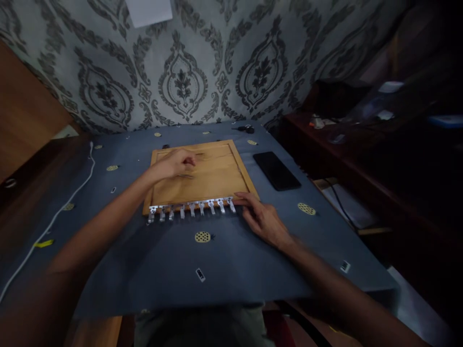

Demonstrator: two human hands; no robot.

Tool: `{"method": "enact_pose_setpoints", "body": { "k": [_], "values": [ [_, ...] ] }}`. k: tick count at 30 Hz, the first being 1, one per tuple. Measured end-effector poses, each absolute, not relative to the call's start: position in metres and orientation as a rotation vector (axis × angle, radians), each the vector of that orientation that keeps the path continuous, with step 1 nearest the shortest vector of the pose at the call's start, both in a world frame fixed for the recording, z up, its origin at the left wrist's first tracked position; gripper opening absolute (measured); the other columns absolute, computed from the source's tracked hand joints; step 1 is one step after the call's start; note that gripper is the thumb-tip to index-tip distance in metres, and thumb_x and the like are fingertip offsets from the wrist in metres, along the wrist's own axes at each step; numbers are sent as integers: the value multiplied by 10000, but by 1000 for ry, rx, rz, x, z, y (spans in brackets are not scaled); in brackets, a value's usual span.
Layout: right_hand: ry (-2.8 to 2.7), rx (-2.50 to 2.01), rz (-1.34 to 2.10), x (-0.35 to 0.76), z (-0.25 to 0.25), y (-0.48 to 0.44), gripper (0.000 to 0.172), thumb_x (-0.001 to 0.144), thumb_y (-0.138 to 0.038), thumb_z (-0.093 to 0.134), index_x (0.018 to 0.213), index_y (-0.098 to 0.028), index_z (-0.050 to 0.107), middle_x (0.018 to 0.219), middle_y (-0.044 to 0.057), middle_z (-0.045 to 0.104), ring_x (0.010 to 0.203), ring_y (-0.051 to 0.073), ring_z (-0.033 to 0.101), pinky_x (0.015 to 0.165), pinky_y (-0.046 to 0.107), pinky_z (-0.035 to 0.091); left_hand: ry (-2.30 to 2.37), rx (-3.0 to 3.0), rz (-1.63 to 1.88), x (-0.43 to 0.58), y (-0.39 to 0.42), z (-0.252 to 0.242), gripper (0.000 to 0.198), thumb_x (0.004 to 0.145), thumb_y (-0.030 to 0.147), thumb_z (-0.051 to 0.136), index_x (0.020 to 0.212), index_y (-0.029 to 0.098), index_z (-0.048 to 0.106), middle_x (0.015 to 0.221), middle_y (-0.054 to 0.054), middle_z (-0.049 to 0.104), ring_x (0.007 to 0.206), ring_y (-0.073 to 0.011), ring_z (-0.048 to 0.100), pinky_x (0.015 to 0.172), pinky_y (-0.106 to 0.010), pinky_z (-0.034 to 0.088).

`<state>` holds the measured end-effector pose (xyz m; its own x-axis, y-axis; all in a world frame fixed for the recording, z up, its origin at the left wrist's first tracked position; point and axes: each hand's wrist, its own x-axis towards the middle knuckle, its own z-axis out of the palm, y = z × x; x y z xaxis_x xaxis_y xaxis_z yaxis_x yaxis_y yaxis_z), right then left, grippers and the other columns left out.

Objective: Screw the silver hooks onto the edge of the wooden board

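Observation:
A framed wooden board (213, 168) lies flat on the cloth-covered table. Along its near edge runs a shiny metal strip (202, 204) with several small hook-like pieces pointing toward me. Above the board's left half is my left hand (177, 163), its fingers curled together and a little blurred; whatever they pinch, if anything, is too small to make out. A thin dark mark or small object (185, 176) shows below that hand. My right hand (262, 219) rests at the board's near right corner, fingers stretched out, the index fingertip at the strip's right end.
A black phone (277, 170) lies right of the board. Behind it sits a small dark object, perhaps keys (246, 128). A white cable (72, 197) runs down the left side, near a yellow tab (44, 243). A patterned wall (184, 82) stands behind the table.

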<state>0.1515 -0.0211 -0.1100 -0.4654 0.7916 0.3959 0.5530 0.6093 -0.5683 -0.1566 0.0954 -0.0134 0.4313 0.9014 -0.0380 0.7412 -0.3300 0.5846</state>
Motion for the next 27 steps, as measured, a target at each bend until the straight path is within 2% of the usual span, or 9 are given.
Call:
{"method": "enact_pose_setpoints", "body": {
  "k": [3, 5, 9, 12, 14, 19, 23, 27],
  "values": [
    [-2185, -1043, 470, 151, -111, -20, 465, 961, -143, 456, 1409, -246, 524, 1130, 61, 820, 865, 224, 804, 727, 331, 640, 1621, 2209, 559, -195, 94, -20, 146, 794, 99, 570, 885, 158, 668, 873, -56, 680, 907, -207, 614, 883, -335, 466],
    [-2183, -1038, 457, 151, -111, -20, 471, 959, -140, 462, 1412, -253, 523, 1116, 60, 823, 877, 234, 806, 730, 344, 646, 1658, 2228, 602, -206, 87, -24, 179, 823, 105, 547, 938, 153, 675, 941, -75, 699, 957, -219, 620, 925, -359, 466],
    [-2187, -1063, 467, 151, -108, -21, 500, 940, -123, 479, 1421, -253, 521, 1075, 60, 828, 798, 239, 801, 775, 380, 654, 1426, 2264, 556, -175, 62, -28, 205, 905, 180, 568, 1078, 147, 674, 1068, -82, 731, 985, -189, 662, 858, -299, 509],
    [-2184, -1089, 488, 150, -105, -22, 510, 939, -117, 477, 1429, -253, 520, 1082, 56, 827, 823, 236, 801, 820, 381, 649, 1145, 2311, 442, -124, 43, -28, 231, 949, 158, 559, 1148, 165, 677, 1102, -58, 747, 967, -149, 680, 813, -246, 504],
    [-2186, -1096, 495, 149, -105, -23, 515, 938, -111, 469, 1430, -253, 518, 1100, 52, 824, 875, 238, 803, 829, 376, 644, 990, 2371, 348, -93, 36, -28, 193, 937, 142, 605, 1101, 178, 701, 1037, -38, 751, 932, -142, 675, 814, -241, 480],
    [-2203, -1082, 477, 148, -106, -22, 556, 921, -96, 465, 1454, -252, 506, 1092, 49, 823, 902, 243, 800, 794, 357, 633, 872, 2510, 188, -57, 39, -31, 95, 920, 113, 619, 907, 151, 705, 920, -62, 713, 882, -178, 632, 774, -284, 420],
    [-2206, -1075, 483, 148, -107, -21, 598, 907, -83, 476, 1480, -254, 493, 1086, 45, 819, 898, 236, 795, 795, 342, 623, 883, 2552, 106, -60, 47, -34, 78, 881, 121, 639, 879, 154, 710, 870, -58, 700, 842, -189, 623, 734, -289, 413],
    [-2189, -1051, 502, 148, -107, -21, 582, 911, -83, 480, 1467, -254, 504, 1081, 44, 820, 928, 234, 795, 825, 347, 622, 871, 2583, 73, -61, 48, -34, 133, 859, 83, 622, 885, 164, 724, 890, -53, 718, 854, -179, 638, 768, -281, 443]
  ]
}}
